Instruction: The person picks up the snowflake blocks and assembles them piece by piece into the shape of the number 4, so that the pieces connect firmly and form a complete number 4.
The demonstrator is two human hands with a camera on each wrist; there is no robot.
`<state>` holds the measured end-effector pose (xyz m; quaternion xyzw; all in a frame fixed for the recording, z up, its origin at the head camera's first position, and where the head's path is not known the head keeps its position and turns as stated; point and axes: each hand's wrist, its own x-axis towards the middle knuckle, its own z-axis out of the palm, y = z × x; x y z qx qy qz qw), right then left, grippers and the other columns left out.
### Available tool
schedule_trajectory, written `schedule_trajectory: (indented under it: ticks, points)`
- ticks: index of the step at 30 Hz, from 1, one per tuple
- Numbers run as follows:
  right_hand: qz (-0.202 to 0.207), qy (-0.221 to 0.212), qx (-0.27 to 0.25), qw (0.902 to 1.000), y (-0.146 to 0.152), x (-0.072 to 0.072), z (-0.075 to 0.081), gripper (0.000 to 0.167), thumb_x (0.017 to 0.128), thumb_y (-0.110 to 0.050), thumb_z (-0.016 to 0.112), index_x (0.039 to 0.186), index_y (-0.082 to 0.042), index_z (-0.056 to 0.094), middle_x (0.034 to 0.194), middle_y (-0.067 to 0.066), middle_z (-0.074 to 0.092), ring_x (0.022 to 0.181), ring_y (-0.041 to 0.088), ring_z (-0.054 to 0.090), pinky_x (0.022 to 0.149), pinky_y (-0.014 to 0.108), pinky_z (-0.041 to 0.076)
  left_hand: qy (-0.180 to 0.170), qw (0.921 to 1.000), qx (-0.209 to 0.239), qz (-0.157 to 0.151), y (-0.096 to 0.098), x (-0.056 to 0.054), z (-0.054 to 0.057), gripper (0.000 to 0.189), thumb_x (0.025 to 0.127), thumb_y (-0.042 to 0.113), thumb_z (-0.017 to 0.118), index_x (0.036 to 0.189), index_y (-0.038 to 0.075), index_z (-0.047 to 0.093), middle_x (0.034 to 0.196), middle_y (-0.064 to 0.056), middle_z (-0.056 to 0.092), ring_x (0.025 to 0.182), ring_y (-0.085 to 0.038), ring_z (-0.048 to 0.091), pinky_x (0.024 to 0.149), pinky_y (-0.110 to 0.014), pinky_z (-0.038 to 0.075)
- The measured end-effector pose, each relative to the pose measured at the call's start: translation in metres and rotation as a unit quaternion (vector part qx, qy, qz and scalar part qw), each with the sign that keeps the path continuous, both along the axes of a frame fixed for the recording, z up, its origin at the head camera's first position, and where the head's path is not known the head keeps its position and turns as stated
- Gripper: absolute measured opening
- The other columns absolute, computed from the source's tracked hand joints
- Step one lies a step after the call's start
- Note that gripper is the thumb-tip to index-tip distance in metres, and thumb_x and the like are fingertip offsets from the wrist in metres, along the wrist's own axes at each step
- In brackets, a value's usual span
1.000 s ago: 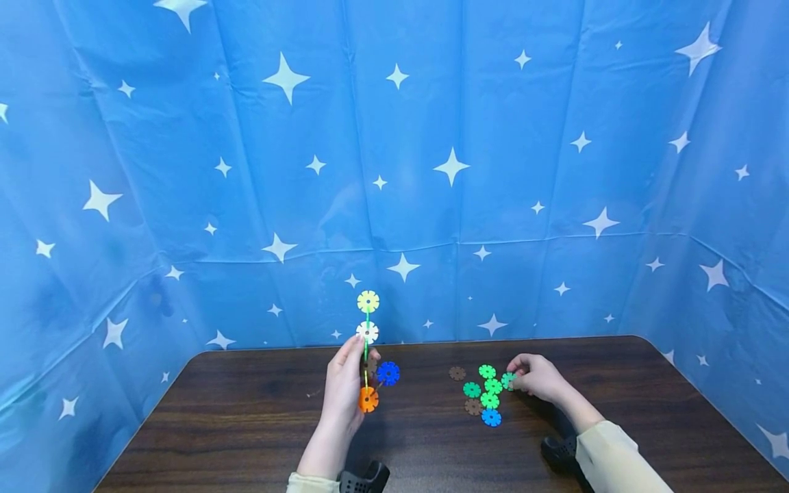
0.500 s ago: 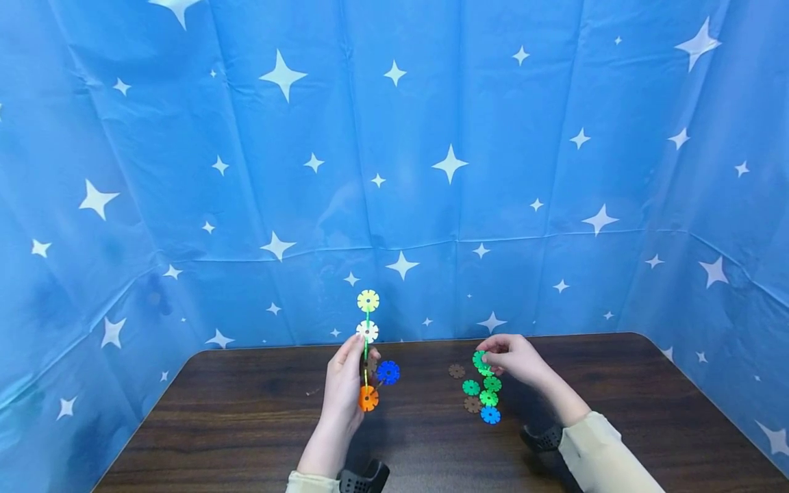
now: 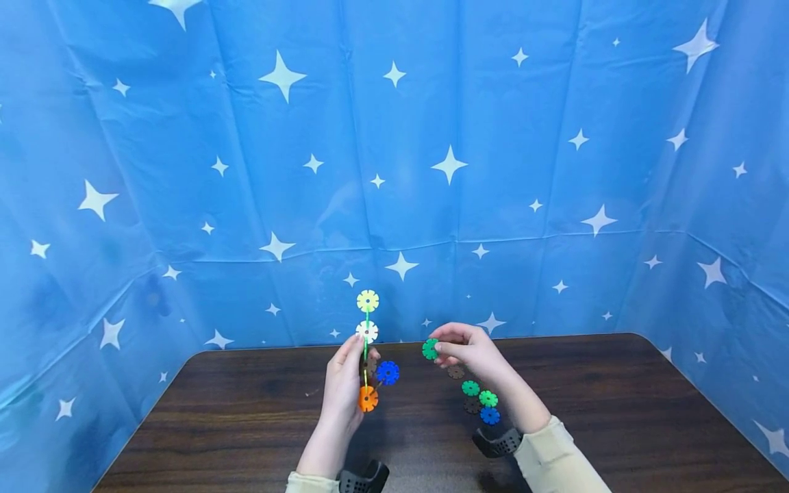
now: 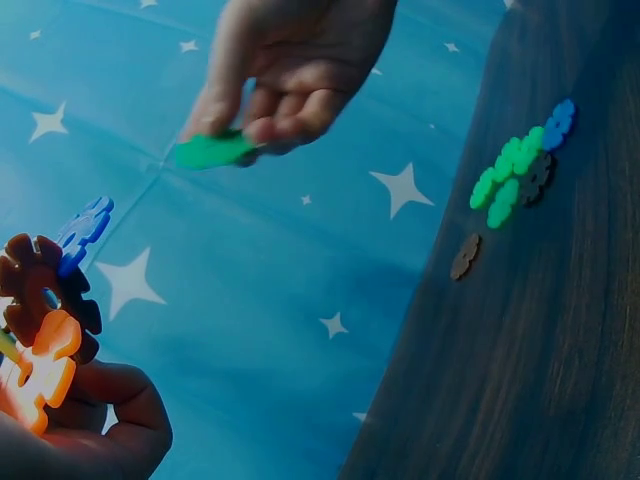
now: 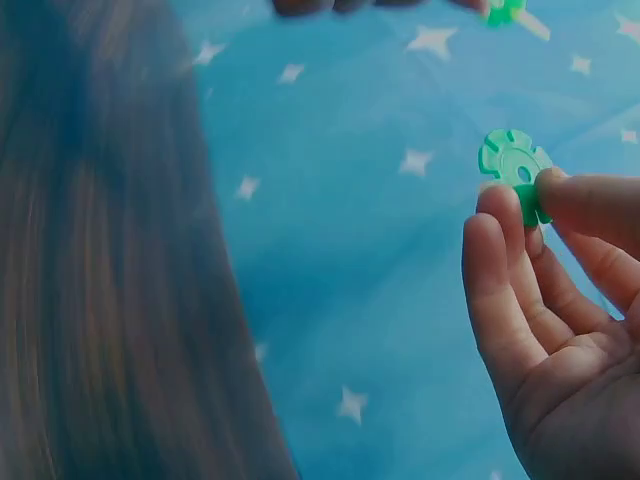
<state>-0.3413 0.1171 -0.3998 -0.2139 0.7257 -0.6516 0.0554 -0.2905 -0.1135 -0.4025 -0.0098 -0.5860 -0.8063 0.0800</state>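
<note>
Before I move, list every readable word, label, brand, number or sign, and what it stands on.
None: no lettering or numbers can be read on the green disc, the disc chain, the table or the black wristbands. The blue backdrop shows only white stars.

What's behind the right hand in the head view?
Behind the right hand are starry curtain, dark table and a brown disc peeking out below. The hand hides part of the disc; anything fully covered can't be seen.

No legible text, labels, numbers: all 3 views.
</note>
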Motion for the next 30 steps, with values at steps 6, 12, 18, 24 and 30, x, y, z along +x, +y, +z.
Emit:
schedule_trajectory:
  ticks: [6,12,18,24,30]
  points:
    - [0.012,-0.049,-0.125,0.9909,-0.027,0.006,-0.002,0.019,0.094,-0.004,0.061,0.111,0.004,0.062,0.095,0.007,0.068,0.077,0.020,0.067,0.076,0.037,0.056,-0.003,1.0000,-0.003,0.005,0.000,0.000,-0.001,0.030,0.105,0.030,0.043,0.096,0.008,0.062,0.077,-0.002,0.057,0.058,-0.011,0.040,0.051,-0.022,0.037]
    - [0.031,-0.070,-0.178,0.9810,-0.041,0.009,-0.009,0.012,0.095,-0.007,0.060,0.107,-0.004,0.063,0.091,0.006,0.067,0.076,0.017,0.067,0.076,0.036,0.056,-0.004,1.0000,-0.001,0.008,0.002,0.000,-0.001,0.029,0.105,0.028,0.043,0.097,0.006,0.060,0.078,-0.004,0.059,0.059,-0.011,0.042,0.052,-0.022,0.037]
    - [0.047,-0.100,-0.213,0.9708,-0.045,0.013,-0.015,0.010,0.096,-0.005,0.058,0.104,-0.010,0.063,0.089,0.005,0.066,0.077,0.016,0.068,0.077,0.036,0.056,0.000,1.0000,-0.009,0.004,0.002,0.000,-0.001,0.030,0.105,0.029,0.043,0.097,0.007,0.061,0.077,0.000,0.059,0.060,-0.011,0.044,0.053,-0.022,0.037]
    - [0.068,-0.110,-0.230,0.9645,-0.052,0.014,-0.020,0.015,0.096,-0.002,0.057,0.104,-0.012,0.065,0.087,0.004,0.065,0.078,0.016,0.068,0.077,0.034,0.056,0.000,1.0000,-0.006,0.004,0.002,0.000,-0.001,0.032,0.105,0.031,0.043,0.098,0.004,0.059,0.078,-0.003,0.058,0.059,-0.011,0.045,0.053,-0.023,0.040]
    - [0.073,-0.109,-0.229,0.9644,-0.055,0.015,-0.020,0.019,0.096,-0.002,0.056,0.107,-0.012,0.067,0.087,0.002,0.064,0.077,0.015,0.067,0.075,0.031,0.056,-0.006,0.9999,-0.010,0.004,0.001,0.000,-0.001,0.033,0.105,0.032,0.043,0.101,0.003,0.059,0.079,-0.003,0.058,0.060,-0.012,0.045,0.054,-0.023,0.040]
